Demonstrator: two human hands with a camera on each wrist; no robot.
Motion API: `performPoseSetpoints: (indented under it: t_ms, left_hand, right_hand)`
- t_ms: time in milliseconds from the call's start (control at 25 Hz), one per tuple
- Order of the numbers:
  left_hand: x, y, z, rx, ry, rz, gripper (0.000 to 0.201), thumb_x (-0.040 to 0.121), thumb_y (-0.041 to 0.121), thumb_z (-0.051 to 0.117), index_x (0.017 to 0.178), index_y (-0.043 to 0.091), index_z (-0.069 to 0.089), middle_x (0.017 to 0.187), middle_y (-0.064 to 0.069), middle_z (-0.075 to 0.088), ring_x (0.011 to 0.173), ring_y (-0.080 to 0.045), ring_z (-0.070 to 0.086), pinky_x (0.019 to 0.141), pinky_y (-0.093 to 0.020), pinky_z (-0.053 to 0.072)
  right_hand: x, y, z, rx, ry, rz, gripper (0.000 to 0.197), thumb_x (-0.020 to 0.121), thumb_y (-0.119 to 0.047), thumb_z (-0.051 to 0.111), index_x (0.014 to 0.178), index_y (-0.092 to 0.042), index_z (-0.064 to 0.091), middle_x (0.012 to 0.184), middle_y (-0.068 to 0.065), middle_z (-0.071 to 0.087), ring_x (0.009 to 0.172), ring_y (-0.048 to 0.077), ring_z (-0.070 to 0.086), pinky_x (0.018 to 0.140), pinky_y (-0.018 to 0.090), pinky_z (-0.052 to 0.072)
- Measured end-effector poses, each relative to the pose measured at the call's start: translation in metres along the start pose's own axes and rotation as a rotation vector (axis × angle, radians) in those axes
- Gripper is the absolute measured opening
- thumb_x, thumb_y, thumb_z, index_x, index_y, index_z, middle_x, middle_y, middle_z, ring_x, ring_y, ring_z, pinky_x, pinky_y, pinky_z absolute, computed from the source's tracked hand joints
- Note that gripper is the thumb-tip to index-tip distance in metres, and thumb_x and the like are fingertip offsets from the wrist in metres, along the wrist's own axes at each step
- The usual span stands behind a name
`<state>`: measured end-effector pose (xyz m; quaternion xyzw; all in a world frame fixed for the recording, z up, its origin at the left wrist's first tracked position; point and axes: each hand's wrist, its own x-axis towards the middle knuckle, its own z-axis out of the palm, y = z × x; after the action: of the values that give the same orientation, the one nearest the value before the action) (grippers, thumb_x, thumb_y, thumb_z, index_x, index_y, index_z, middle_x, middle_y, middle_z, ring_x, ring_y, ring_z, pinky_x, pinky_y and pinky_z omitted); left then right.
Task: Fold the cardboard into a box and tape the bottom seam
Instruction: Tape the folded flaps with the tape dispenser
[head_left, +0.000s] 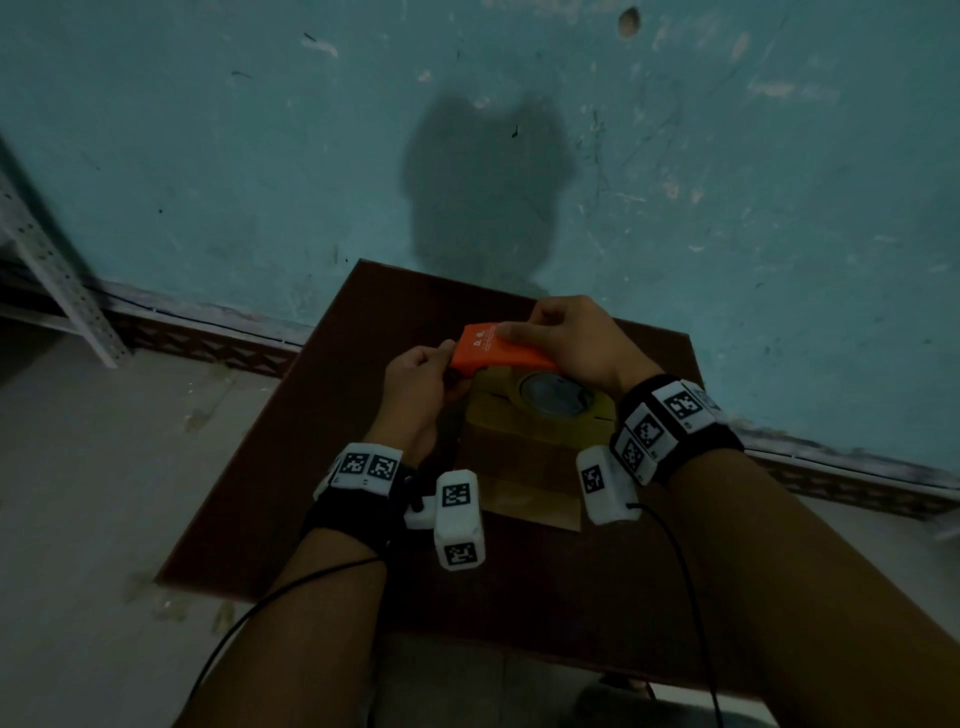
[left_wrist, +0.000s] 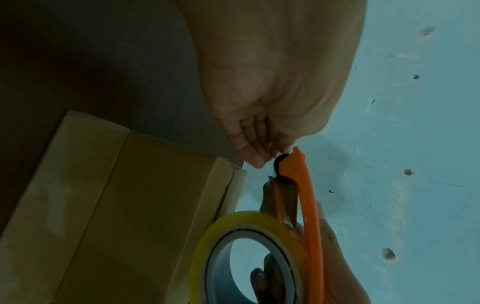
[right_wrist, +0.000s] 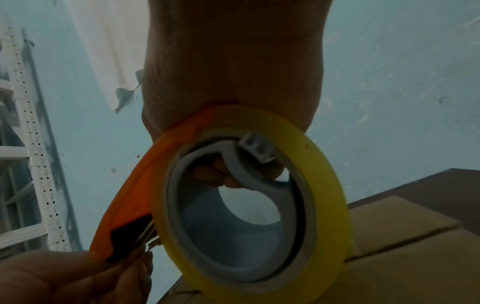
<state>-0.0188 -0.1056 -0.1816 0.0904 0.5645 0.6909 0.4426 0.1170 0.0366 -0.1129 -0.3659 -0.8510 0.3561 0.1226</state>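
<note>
Above the box (head_left: 524, 441) on the desk (head_left: 291, 467), the right hand (head_left: 576, 343) grasps the orange tape dispenser (head_left: 498, 351), fingers curled through its roll. The left hand (head_left: 415, 389) pinches the tape end at the dispenser's left tip.

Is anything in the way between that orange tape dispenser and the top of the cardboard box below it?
Nothing visible is. The tape dispenser, held by the right hand with the left hand pinching at its cutter end, hangs just above the cardboard box. The box's closed flaps below it look bare.

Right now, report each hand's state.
Left hand: pinching the tape end at the orange plastic tape dispenser.
Right hand: gripping that dispenser.
</note>
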Motion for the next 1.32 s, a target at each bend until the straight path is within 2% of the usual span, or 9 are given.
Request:
performPoseSetpoints:
  t_ms: [160, 280, 400, 600, 760, 880, 1040, 1240, 1320]
  left_hand:
    - [-0.001, -0.002, 0.006, -0.026, 0.006, -0.039, 0.023, 0.114, 0.025, 0.05, 0.117, 0.011, 0.068, 0.122, -0.013, 0.072, 0.104, -0.019, 0.072, 0.081, -0.032, 0.059]
    - [-0.002, 0.0, 0.006, -0.11, -0.034, -0.073, 0.018, 0.113, 0.02, 0.052, 0.113, 0.011, 0.068, 0.124, -0.016, 0.071, 0.108, -0.021, 0.071, 0.09, -0.036, 0.06]
    - [-0.005, 0.002, 0.001, -0.194, -0.066, -0.1, 0.013, 0.11, 0.022, 0.06, 0.112, 0.013, 0.068, 0.116, -0.012, 0.073, 0.11, -0.022, 0.071, 0.094, -0.037, 0.06]
    - [-0.001, -0.003, -0.007, -0.235, -0.111, -0.119, 0.015, 0.107, 0.01, 0.062, 0.117, 0.004, 0.072, 0.118, -0.016, 0.076, 0.106, -0.02, 0.075, 0.073, -0.027, 0.064]
    - [0.003, -0.001, 0.0, -0.065, -0.05, -0.051, 0.013, 0.108, 0.012, 0.058, 0.117, 0.007, 0.068, 0.123, -0.016, 0.072, 0.109, -0.023, 0.073, 0.089, -0.036, 0.063]
    - [0.006, 0.0, 0.003, 0.015, -0.003, -0.038, 0.01, 0.109, 0.015, 0.058, 0.112, 0.012, 0.068, 0.121, -0.011, 0.071, 0.111, -0.022, 0.071, 0.098, -0.04, 0.062]
    - [0.007, -0.002, 0.005, 0.101, 0.041, 0.003, 0.011, 0.109, 0.017, 0.059, 0.108, 0.013, 0.07, 0.115, -0.01, 0.073, 0.098, -0.016, 0.07, 0.076, -0.028, 0.056]
    - [0.014, -0.007, 0.005, 0.191, 0.129, 0.076, 0.019, 0.106, 0.023, 0.064, 0.118, 0.01, 0.071, 0.115, -0.01, 0.073, 0.097, -0.016, 0.069, 0.079, -0.031, 0.054]
    - [0.018, -0.009, 0.001, 0.189, 0.154, 0.064, 0.018, 0.106, 0.021, 0.064, 0.117, 0.009, 0.071, 0.113, -0.011, 0.074, 0.091, -0.014, 0.069, 0.075, -0.029, 0.054]
  right_hand:
    - [0.001, 0.0, -0.002, 0.005, -0.005, -0.005, 0.044, 0.091, -0.059, 0.08, 0.077, -0.02, 0.067, 0.086, 0.014, 0.073, 0.074, 0.019, 0.065, 0.072, 0.038, 0.051]
    - [0.0, 0.002, -0.002, 0.016, 0.003, 0.0, 0.048, 0.091, -0.058, 0.08, 0.084, -0.012, 0.072, 0.085, 0.014, 0.072, 0.073, 0.018, 0.064, 0.07, 0.037, 0.049]
    - [0.0, 0.003, -0.001, 0.02, 0.011, 0.009, 0.056, 0.09, -0.06, 0.081, 0.094, -0.005, 0.076, 0.096, 0.019, 0.078, 0.075, 0.02, 0.066, 0.072, 0.038, 0.052]
    - [0.0, 0.001, -0.001, -0.014, 0.019, 0.01, 0.054, 0.09, -0.061, 0.08, 0.091, -0.006, 0.076, 0.096, 0.018, 0.078, 0.079, 0.02, 0.067, 0.076, 0.039, 0.054]
    - [-0.002, -0.004, -0.007, -0.082, -0.021, 0.012, 0.047, 0.09, -0.066, 0.077, 0.082, -0.019, 0.073, 0.082, 0.004, 0.071, 0.073, 0.018, 0.064, 0.071, 0.035, 0.051]
    - [-0.001, -0.007, -0.013, -0.14, -0.042, -0.003, 0.049, 0.092, -0.067, 0.075, 0.083, -0.019, 0.074, 0.08, 0.003, 0.07, 0.071, 0.018, 0.064, 0.07, 0.035, 0.051]
    - [-0.003, -0.007, -0.015, -0.158, -0.031, -0.014, 0.051, 0.092, -0.066, 0.074, 0.084, -0.016, 0.076, 0.081, 0.006, 0.072, 0.072, 0.018, 0.065, 0.072, 0.036, 0.052]
    - [-0.001, -0.011, -0.022, -0.194, -0.041, -0.016, 0.052, 0.092, -0.065, 0.075, 0.078, -0.016, 0.076, 0.074, 0.004, 0.069, 0.067, 0.017, 0.061, 0.068, 0.034, 0.049]
    - [-0.001, -0.01, -0.027, -0.221, -0.054, -0.012, 0.051, 0.092, -0.063, 0.076, 0.078, -0.014, 0.077, 0.071, 0.002, 0.066, 0.065, 0.016, 0.059, 0.067, 0.032, 0.047]
